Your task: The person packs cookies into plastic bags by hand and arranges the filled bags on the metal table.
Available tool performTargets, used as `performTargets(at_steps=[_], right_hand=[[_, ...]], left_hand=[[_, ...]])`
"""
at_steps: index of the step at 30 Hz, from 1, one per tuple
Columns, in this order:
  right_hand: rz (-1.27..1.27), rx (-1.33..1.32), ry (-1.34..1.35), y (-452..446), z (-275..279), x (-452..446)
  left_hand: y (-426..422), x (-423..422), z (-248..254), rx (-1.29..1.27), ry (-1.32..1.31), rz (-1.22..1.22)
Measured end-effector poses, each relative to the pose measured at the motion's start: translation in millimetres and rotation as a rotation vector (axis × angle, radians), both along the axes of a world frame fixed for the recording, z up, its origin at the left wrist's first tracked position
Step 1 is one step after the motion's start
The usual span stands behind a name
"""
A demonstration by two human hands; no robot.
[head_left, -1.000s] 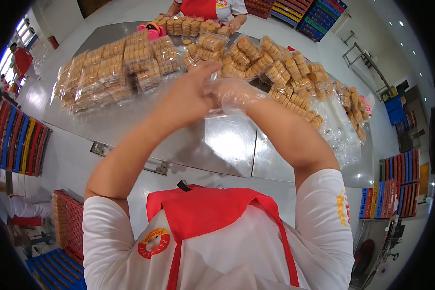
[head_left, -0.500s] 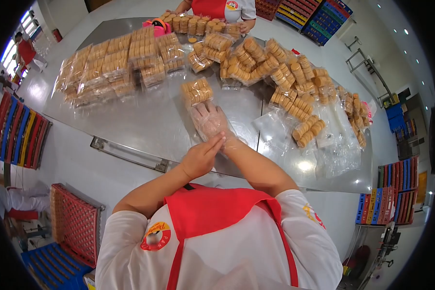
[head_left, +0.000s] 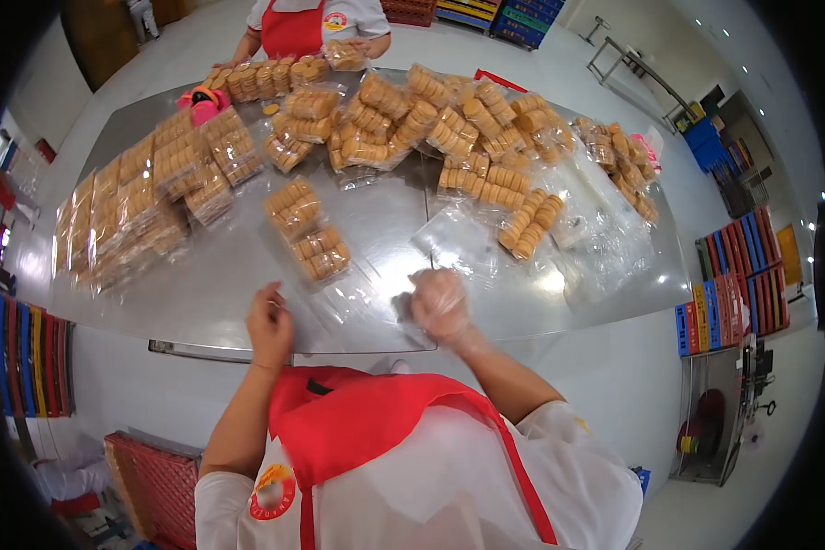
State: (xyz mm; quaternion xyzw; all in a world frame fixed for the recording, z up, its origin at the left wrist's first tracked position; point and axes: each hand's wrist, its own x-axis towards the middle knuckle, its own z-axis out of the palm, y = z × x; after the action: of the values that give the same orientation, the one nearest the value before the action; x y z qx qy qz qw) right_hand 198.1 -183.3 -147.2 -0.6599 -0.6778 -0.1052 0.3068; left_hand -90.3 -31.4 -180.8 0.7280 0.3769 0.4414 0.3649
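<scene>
A clear plastic bag with round biscuits [head_left: 321, 254] lies on the table in front of me, its biscuits stacked in two groups and its loose end towards me. My left hand [head_left: 270, 325], bare, is just left of that loose end, fingers loosely bent and apart with nothing in them. In a clear plastic glove, my right hand [head_left: 440, 304] hovers over the table's near side, right of the bag. Motion smears its fingers, so their grip is unclear. Flat empty clear bags [head_left: 458, 234] lie beyond it.
Filled biscuit bags [head_left: 124, 211] are stacked at left; more biscuit bags [head_left: 486, 119] heap up at the back and right. A pink tape dispenser [head_left: 203, 103] stands at the back left. Across the steel table [head_left: 220, 275], a co-worker [head_left: 293, 32] holds a biscuit bag.
My gloved right hand has come off the biscuit bag and moved right. My hands, together before, are now apart. The view has shifted, and the co-worker now holds up a biscuit bag.
</scene>
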Motion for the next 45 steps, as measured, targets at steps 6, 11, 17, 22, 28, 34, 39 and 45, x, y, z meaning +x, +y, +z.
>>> performTargets(at_steps=[6, 11, 17, 22, 28, 34, 39, 45], right_hand=[[-0.504, -0.295, -0.323, 71.2, 31.7, 117.1], [-0.42, -0.267, -0.463, 93.4, 30.7, 149.3], [-0.289, -0.158, -0.425, 86.2, 25.1, 158.1], [-0.248, 0.041, -0.135, 80.5, 67.0, 143.9], [-0.024, -0.455, 0.727, 52.1, 166.9, 48.7], [0.353, -0.211, 1.5, 44.9, 155.0, 23.2], [0.404, -0.172, 1.472, 33.7, 126.9, -11.4], [0.269, -0.075, 1.382, 23.8, 121.9, -32.0]], left_hand=[[32.9, 14.3, -13.0, -0.185, -0.058, 0.245], [31.2, 11.8, -23.2, -0.151, -0.019, 0.271], [27.1, 11.9, -18.7, -0.155, -0.008, 0.26], [27.6, 15.2, -16.2, -0.13, -0.106, 0.255], [-8.4, 78.1, 115.1, 0.145, 0.018, -0.21], [-27.6, 96.1, 137.2, -0.65, -0.319, -0.686], [-40.6, 91.0, 127.0, -0.626, -0.385, -0.577], [-48.1, 80.5, 125.2, -0.543, -0.379, -0.539]])
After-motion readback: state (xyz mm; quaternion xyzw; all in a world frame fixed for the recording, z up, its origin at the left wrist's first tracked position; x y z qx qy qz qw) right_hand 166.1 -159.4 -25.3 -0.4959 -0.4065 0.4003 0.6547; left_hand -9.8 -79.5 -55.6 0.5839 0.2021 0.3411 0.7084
